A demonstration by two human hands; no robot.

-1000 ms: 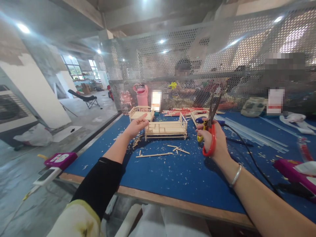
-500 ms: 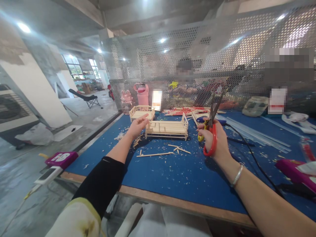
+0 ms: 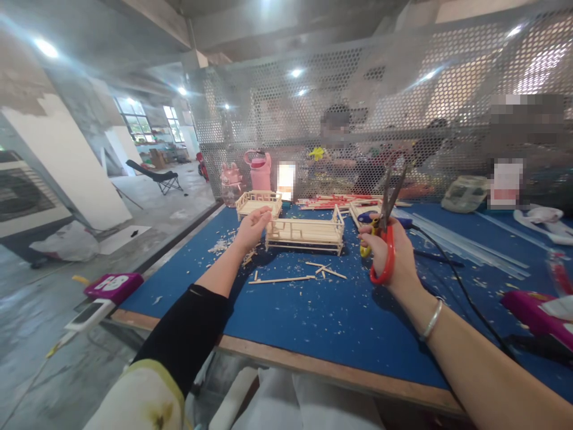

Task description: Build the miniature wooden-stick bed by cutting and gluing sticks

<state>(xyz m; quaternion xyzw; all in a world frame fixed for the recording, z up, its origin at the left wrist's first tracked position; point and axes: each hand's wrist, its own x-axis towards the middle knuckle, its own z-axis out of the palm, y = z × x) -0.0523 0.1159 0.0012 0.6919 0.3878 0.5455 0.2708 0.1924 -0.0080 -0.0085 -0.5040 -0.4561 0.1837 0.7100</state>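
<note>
My right hand (image 3: 391, 258) is closed around the red handle of a pair of scissors (image 3: 385, 221), whose blades point upward, slightly apart. My left hand (image 3: 253, 227) reaches out with loosely curled fingers at the left end of a small wooden-stick bed model (image 3: 305, 231) on the blue table mat (image 3: 313, 316); I cannot tell whether it touches it. Nothing shows in that hand. A long loose stick (image 3: 281, 279) and short offcuts (image 3: 326, 270) lie in front of the model.
A second stick model (image 3: 258, 202) stands behind the first, with pink bottles (image 3: 259, 169) near a perforated metal screen (image 3: 358, 119). People sit behind the screen. A black cable (image 3: 452, 280) and a pink glue gun (image 3: 537, 310) lie on the right. Wood chips litter the mat.
My left hand has moved a little forward toward the left end of the bed model. The right hand with the scissors has barely shifted.
</note>
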